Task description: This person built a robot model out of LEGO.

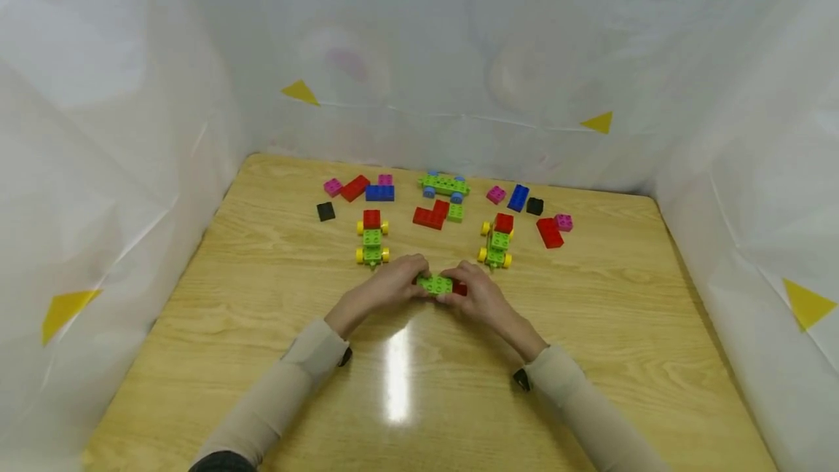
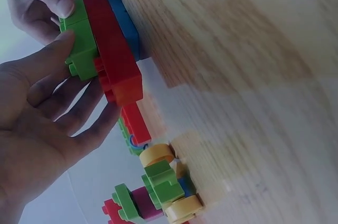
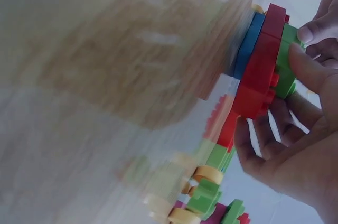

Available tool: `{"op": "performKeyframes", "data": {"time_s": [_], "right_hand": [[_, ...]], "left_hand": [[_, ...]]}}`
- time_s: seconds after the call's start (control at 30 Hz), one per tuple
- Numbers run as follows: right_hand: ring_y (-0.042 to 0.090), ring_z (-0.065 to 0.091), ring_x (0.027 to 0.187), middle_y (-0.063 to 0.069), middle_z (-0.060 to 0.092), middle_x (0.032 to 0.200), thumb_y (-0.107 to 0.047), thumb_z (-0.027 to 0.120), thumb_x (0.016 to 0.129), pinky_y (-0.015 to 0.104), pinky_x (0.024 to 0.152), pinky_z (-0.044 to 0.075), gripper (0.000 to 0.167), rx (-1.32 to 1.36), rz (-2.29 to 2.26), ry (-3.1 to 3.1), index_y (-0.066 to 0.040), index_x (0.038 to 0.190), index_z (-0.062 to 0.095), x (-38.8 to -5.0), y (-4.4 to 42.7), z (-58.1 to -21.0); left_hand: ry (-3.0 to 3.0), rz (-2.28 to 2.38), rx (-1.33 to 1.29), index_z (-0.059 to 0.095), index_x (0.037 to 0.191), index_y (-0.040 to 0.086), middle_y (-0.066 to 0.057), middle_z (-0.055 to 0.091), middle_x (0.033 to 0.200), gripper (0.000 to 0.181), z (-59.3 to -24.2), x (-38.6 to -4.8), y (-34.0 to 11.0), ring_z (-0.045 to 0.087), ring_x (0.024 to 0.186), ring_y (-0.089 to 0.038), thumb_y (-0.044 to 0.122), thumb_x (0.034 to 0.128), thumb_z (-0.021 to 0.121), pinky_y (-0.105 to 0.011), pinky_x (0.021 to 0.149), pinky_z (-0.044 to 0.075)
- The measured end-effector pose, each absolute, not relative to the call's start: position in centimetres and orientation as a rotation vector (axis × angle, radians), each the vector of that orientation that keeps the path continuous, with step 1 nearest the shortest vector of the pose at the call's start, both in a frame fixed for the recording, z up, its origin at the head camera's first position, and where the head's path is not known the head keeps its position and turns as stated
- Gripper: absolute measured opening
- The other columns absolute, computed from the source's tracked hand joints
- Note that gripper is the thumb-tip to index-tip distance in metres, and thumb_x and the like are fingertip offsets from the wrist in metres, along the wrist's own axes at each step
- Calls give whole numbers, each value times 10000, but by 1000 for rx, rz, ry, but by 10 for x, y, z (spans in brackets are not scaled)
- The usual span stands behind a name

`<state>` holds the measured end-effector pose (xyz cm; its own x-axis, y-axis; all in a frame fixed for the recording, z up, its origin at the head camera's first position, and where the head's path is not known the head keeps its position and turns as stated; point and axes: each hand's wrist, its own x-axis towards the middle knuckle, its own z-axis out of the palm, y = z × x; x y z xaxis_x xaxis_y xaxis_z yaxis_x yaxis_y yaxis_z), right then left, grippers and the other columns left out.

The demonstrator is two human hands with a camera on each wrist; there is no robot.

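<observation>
Both hands meet over a small stack at the middle of the table. On top of it is a green brick (image 1: 435,284), over a long red layer (image 2: 111,39) that sticks out past it at both ends. Beneath the red sits a blue brick (image 3: 248,47), standing on the table. My left hand (image 1: 395,280) pinches the green brick's left end, thumb on the near side. From the other end my right hand (image 1: 481,293) pinches the same brick, its thumb on the near side too. The far fingers are partly hidden behind the stack in both wrist views.
Behind the hands stand two green cars with yellow wheels, one on the left (image 1: 372,237) and one on the right (image 1: 498,240). Farther back are a green car base (image 1: 444,184) with blue wheels, red bricks (image 1: 430,218) and several loose pink, blue and black bricks.
</observation>
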<state>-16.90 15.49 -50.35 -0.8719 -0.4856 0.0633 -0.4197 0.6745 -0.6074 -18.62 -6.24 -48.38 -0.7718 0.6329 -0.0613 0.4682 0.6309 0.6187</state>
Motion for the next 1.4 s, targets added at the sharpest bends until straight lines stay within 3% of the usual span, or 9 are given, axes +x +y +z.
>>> {"op": "performKeyframes", "data": {"time_s": [1.03, 1.4], "right_hand": [[203, 482, 820, 7, 568, 952, -239, 751, 848, 289, 707, 393, 375, -777, -1049, 2728, -69, 1172, 670, -174, 160, -509], [172, 484, 826, -18, 563, 953, -258, 740, 858, 279, 719, 412, 370, -789, -1086, 2702, -79, 1175, 670, -176, 162, -512]], "left_hand": [[2624, 924, 837, 632, 1006, 73, -22, 598, 975, 200, -487, -185, -58, 568, 876, -153, 170, 862, 733, -306, 769, 481], [2607, 891, 806, 622, 1164, 76, -43, 616, 1108, 265, -475, -183, -62, 582, 1016, -185, 205, 934, 650, -346, 879, 483]]}}
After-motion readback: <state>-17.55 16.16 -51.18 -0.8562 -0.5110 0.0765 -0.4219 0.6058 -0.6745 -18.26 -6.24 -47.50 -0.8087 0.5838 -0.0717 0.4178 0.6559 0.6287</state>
